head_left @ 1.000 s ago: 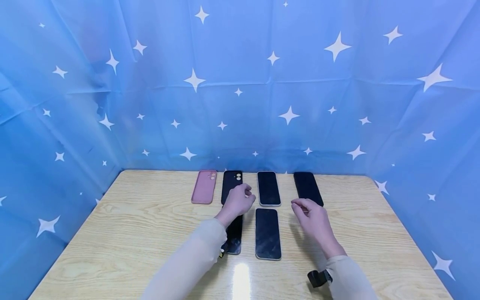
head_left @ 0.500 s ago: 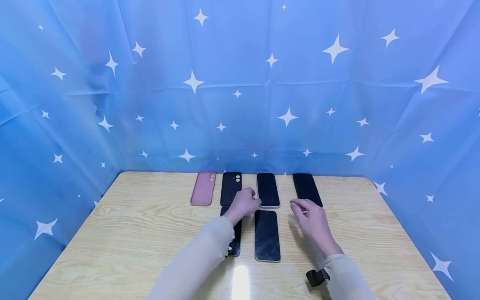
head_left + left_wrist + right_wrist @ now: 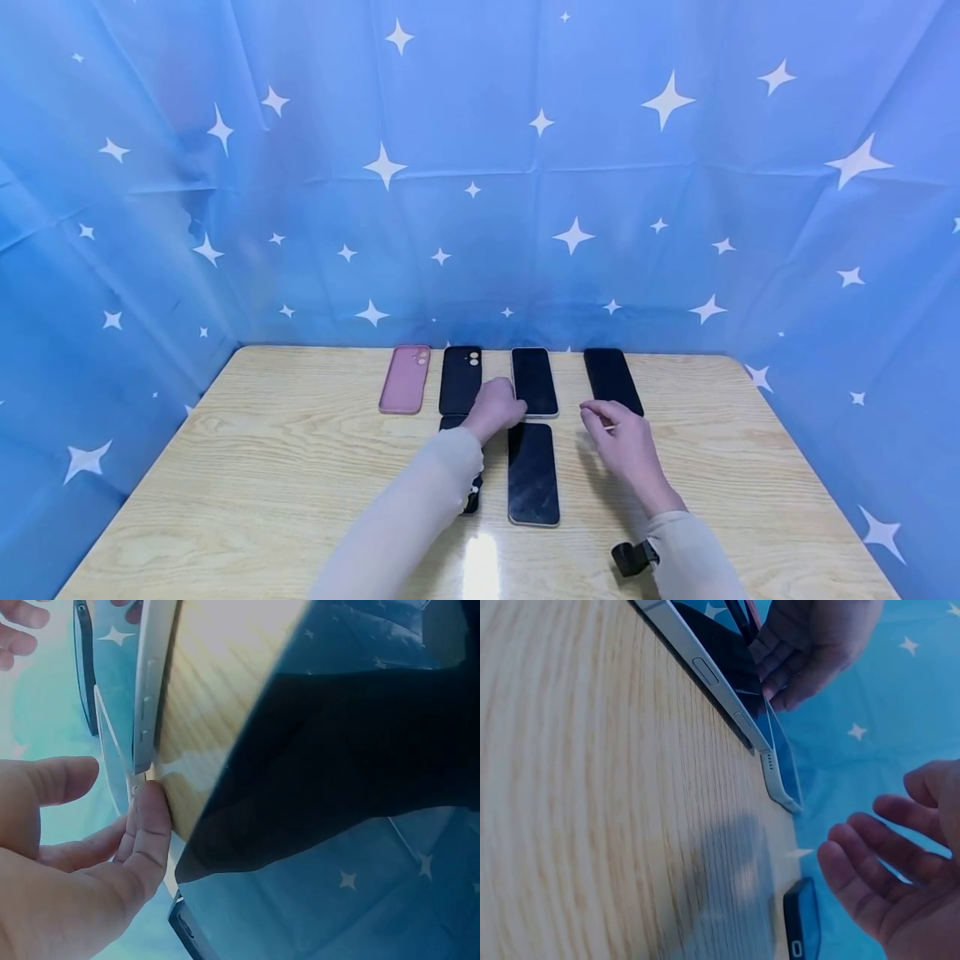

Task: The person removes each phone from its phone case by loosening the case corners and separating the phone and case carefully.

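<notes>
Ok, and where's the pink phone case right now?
In the head view, the pink phone case lies near the far edge of the table, leftmost in the back row, just left of the black phone case.

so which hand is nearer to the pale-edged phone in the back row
Left. The left hand is at the near left corner of the pale-edged phone, contact unclear. The right hand is apart, off to that phone's right, near the rightmost phone.

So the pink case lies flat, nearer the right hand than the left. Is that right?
Not quite: the pink case does lie flat, but it is nearer the left hand than the right hand. The head view shows it.
</notes>
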### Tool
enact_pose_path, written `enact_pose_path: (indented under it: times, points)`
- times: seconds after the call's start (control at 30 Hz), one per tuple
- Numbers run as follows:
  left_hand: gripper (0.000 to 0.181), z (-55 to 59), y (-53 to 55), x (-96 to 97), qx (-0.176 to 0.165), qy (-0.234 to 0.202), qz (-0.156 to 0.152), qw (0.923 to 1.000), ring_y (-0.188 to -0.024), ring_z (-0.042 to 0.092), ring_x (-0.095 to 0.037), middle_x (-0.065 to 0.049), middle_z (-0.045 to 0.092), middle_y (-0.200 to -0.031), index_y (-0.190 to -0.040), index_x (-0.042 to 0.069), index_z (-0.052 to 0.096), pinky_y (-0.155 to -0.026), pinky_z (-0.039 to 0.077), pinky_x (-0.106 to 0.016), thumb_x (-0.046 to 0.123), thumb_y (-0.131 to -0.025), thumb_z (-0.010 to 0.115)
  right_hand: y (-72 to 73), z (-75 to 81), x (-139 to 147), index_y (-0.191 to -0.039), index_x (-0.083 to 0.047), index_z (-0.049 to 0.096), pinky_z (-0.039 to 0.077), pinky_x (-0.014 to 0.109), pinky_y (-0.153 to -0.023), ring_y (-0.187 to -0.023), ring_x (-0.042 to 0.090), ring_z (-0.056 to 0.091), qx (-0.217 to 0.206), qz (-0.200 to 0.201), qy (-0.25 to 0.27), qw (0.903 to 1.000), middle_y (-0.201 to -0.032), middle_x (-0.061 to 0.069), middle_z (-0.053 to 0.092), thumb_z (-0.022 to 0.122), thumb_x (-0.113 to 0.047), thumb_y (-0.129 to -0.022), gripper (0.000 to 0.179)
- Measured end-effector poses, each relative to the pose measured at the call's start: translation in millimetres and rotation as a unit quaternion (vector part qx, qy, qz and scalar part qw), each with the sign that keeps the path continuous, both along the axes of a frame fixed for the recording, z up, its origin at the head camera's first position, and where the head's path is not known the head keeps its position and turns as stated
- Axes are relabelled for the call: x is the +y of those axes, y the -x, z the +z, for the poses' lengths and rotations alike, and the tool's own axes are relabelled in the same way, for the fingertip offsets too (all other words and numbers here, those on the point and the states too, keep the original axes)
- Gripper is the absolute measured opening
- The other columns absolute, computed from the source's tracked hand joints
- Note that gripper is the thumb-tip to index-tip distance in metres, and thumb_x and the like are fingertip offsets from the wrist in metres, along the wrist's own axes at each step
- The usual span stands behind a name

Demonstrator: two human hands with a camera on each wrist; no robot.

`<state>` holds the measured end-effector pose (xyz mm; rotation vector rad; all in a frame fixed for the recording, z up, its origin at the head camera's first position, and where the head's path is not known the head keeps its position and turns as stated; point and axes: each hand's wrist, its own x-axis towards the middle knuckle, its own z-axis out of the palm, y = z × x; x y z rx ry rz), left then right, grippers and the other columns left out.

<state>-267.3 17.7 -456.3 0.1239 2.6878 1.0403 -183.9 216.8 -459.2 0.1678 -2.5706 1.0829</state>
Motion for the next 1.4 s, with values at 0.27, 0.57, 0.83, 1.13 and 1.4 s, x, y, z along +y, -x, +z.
enact_pose_path:
  times: [0.27, 0.57, 0.83, 1.13, 1.4]
  points:
    - [0.045, -2.9, 7.0, 5.2, -0.008, 0.004, 0.002, 1.0, -0.046, 0.028, -0.017, 0.001, 0.028, -0.055, -0.058, 0.014, 0.04, -0.044, 0.026, -0.029, 0.002, -0.098, 0.058, -2.1, -2.4, 0, -0.112, -0.001, 0.076, 0.062, 0.038, -0.079, -0.09, 0.028, 0.071, -0.011, -0.005, 0.006, 0.9999, -0.103, 0.01, 0.074, 0.063, -0.012, -0.103, 0.02]
    - [0.047, 2.9, 12.8, 12.1, -0.005, 0.019, 0.029, 0.9994, -0.045, 0.031, -0.017, 0.001, 0.028, -0.054, -0.055, 0.014, 0.037, -0.041, 0.026, -0.028, -0.003, -0.093, 0.059, -2.6, -4.6, 0, -0.112, 0.0, 0.076, 0.061, 0.038, -0.078, -0.089, 0.028, 0.072, -0.014, -0.007, 0.006, 0.9999, -0.104, 0.012, 0.074, 0.064, -0.011, -0.102, 0.019]
    - [0.035, 7.3, 20.1, 16.6, -0.012, -0.011, 0.072, 0.9973, -0.042, 0.05, -0.018, -0.003, 0.042, -0.055, -0.061, 0.009, 0.049, -0.036, 0.036, -0.025, -0.005, -0.09, 0.062, -1.2, -6.1, -1, -0.112, 0.001, 0.075, 0.061, 0.039, -0.078, -0.088, 0.028, 0.071, -0.011, -0.002, 0.005, 0.9999, -0.102, 0.012, 0.074, 0.064, -0.011, -0.102, 0.019]
    - [0.01, 6.9, 28.2, 17.3, -0.011, 0.016, 0.097, 0.9951, -0.054, 0.063, -0.024, -0.012, 0.061, -0.072, -0.08, 0.002, 0.065, -0.039, 0.048, -0.029, 0.003, -0.09, 0.068, -0.3, -8.3, 0, -0.111, 0.001, 0.075, 0.061, 0.037, -0.077, -0.086, 0.027, 0.071, -0.016, -0.006, 0.006, 0.9998, -0.101, 0.012, 0.074, 0.064, -0.01, -0.101, 0.018]
    - [0.007, 12.1, 29.5, 10.7, -0.013, 0.034, 0.078, 0.9963, -0.067, 0.061, -0.024, -0.011, 0.062, -0.081, -0.084, 0.0, 0.067, -0.049, 0.051, -0.029, 0.003, -0.09, 0.07, -0.5, -9.2, 2, -0.107, -0.001, 0.076, 0.06, 0.038, -0.078, -0.087, 0.026, 0.07, -0.024, -0.015, 0.001, 0.9996, -0.099, 0.01, 0.073, 0.063, -0.01, -0.102, 0.016]
